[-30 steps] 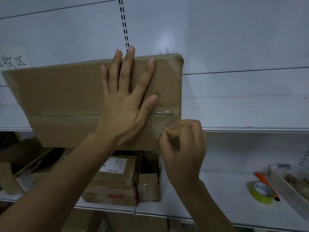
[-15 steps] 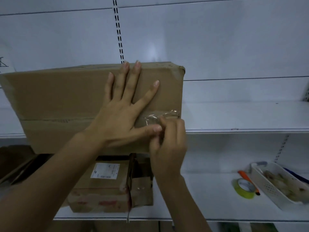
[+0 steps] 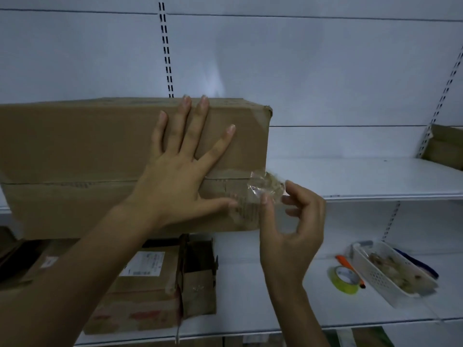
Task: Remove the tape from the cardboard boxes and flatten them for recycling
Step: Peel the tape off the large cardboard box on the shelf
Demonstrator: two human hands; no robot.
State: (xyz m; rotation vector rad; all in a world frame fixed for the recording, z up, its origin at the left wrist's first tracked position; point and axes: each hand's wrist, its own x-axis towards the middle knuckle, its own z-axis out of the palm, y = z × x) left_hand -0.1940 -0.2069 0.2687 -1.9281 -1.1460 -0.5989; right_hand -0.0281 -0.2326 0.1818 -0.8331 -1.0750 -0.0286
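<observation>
A long brown cardboard box lies on its side on the upper white shelf. My left hand presses flat against its front face, fingers spread. A strip of clear tape is peeled off the box's right end, crumpled and stuck with brown paper fibres. My right hand pinches that loose tape between thumb and fingertips, just right of the box's corner. Torn, lighter cardboard shows where the tape came away.
On the lower shelf stand smaller taped boxes, one with a white label. To the right lie a yellow-green tape roll, an orange-handled tool and a white plastic basket. Another cardboard piece sits at the upper shelf's far right.
My right hand has pulled the tape from the box's front seam out to the right, past the corner. The left hand stays pressed on the box.
</observation>
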